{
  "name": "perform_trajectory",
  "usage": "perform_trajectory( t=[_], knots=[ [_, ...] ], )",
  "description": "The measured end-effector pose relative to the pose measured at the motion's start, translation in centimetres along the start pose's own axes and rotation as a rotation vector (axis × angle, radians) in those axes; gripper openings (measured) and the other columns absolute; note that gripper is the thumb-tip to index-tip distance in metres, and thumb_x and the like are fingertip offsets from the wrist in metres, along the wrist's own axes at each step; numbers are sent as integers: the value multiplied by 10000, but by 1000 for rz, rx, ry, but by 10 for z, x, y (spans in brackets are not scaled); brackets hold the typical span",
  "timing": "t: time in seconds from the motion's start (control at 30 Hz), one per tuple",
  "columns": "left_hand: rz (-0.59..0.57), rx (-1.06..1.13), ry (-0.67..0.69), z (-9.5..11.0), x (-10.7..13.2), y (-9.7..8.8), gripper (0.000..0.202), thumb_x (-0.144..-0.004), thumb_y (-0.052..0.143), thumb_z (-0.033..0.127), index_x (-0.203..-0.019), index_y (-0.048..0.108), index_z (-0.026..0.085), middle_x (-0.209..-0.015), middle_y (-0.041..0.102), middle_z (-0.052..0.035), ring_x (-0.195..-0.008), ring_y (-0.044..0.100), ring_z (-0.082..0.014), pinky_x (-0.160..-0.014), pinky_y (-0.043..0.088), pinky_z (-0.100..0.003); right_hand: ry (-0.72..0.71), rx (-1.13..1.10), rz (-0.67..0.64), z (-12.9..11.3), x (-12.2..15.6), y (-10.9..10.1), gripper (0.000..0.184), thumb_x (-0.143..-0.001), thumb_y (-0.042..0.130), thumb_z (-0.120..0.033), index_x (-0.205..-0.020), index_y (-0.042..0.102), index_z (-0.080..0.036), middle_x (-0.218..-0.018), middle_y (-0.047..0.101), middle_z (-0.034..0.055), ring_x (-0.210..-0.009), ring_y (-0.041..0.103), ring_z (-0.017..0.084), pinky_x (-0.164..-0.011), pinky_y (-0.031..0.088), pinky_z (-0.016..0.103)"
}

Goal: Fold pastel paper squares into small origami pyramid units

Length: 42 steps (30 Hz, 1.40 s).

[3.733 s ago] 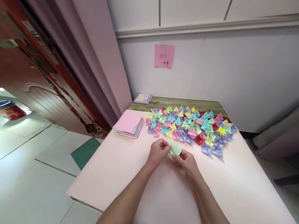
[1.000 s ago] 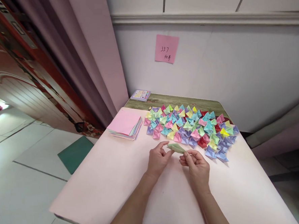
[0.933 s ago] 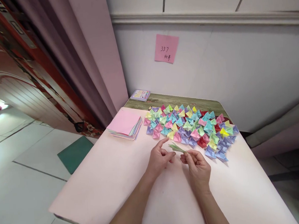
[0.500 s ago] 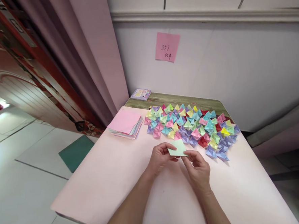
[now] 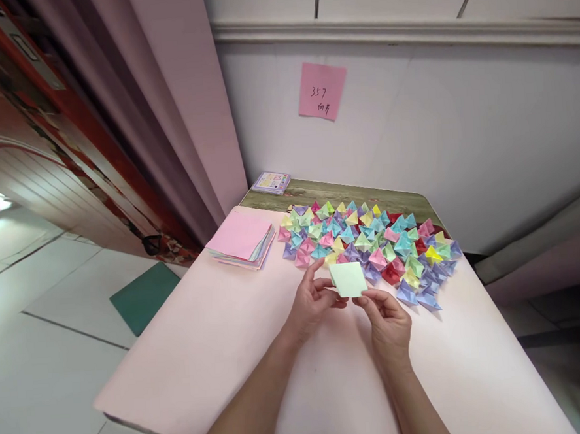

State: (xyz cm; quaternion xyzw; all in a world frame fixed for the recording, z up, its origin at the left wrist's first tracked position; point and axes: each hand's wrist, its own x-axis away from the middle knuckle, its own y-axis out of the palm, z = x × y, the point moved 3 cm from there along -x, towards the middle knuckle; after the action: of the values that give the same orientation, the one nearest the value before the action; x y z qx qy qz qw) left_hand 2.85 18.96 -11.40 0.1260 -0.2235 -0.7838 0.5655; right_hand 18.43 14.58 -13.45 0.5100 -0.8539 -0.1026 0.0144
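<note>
A small pale green folded square of origami paper (image 5: 349,280) is held up above the table, its broad face toward me. My right hand (image 5: 388,319) pinches it at the lower right corner between thumb and fingers. At its left and lower left edge is my left hand (image 5: 315,300), index finger lifted away and the other fingers bent against the paper; part of that grip is hidden behind it. Just beyond both hands, many small folded paper pieces (image 5: 377,259) in blue, green, pink, yellow, red and purple stand in a dense cluster.
A stack of coloured paper sheets (image 5: 239,236), pink on top, lies left of the cluster on the pale pink table cover (image 5: 180,354). Printed packets (image 5: 271,182) sit at the back left. A pink note (image 5: 322,90) hangs on the wall. A green sheet (image 5: 145,296) is on the floor.
The green paper has been turned so its face shows as a fuller square. My left thumb and index finger have come off its front, the index finger rising. My right hand keeps its corner.
</note>
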Motion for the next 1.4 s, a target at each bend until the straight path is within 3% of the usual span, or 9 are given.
perform_trajectory(
  t=[0.17,0.3,0.5,0.7,0.8,0.9,0.97,1.17,1.4],
  knots=[
    [14,3,1,-4,1,4,674,-660,830,187,-1272,556,256,-1248,597,-89,-1062,625,-212,-926,489,-342,269,-257,14,5,4,10,334,-693,818,-423,-849,665,-170,-688,719,17,-609,695,156,-612,591,285],
    [57,9,9,-6,2,8,490,-632,844,215,-1089,667,195,-1037,682,-61,-897,648,-184,-814,509,-304,364,-243,-56,8,9,17,371,-705,802,-463,-851,640,-163,-660,715,28,-530,652,130,-499,545,227],
    [177,-116,-19,-6,3,2,276,-666,804,333,-821,717,122,-728,665,-33,-646,575,-138,-597,473,-252,309,-70,-150,9,11,15,330,-758,752,-479,-784,648,-167,-554,623,-19,-452,530,82,-443,445,181],
    [81,-162,-38,-10,1,2,244,-691,773,329,-794,688,124,-692,628,-12,-603,532,-111,-590,436,-234,252,19,-282,7,7,15,342,-727,776,-430,-942,696,-176,-853,726,56,-756,673,193,-662,550,291],
    [84,-255,38,-5,-3,-8,231,-704,758,305,-837,672,137,-752,639,-22,-666,564,-131,-653,455,-252,65,216,-212,4,5,9,289,-785,709,-429,-928,692,-179,-835,728,55,-742,672,201,-673,536,305],
    [295,-458,252,12,0,-29,237,-748,708,268,-960,647,182,-915,655,-43,-785,591,-155,-758,475,-291,-359,667,-113,-7,8,3,159,-858,629,-340,-906,708,-211,-871,734,48,-805,669,202,-755,494,309],
    [333,-696,370,22,8,-39,199,-767,667,220,-965,652,199,-956,651,-51,-840,586,-172,-828,470,-327,-589,947,-202,-11,15,5,143,-895,579,-264,-888,719,-236,-904,736,43,-862,662,200,-794,459,303],
    [-92,-1138,473,16,34,-33,357,-720,539,51,-988,681,238,-993,668,-55,-998,568,-227,-933,412,-399,-763,1167,-523,-4,32,4,213,-929,506,-191,-978,710,-226,-948,713,52,-871,637,187,-773,452,286],
    [-293,-1309,426,6,33,-21,256,-752,674,243,-1007,687,225,-1013,656,-71,-1024,542,-256,-973,337,-413,-624,1055,-426,4,26,-9,160,-904,592,-309,-923,735,-241,-881,693,41,-846,620,193,-757,468,298]
  ],
)
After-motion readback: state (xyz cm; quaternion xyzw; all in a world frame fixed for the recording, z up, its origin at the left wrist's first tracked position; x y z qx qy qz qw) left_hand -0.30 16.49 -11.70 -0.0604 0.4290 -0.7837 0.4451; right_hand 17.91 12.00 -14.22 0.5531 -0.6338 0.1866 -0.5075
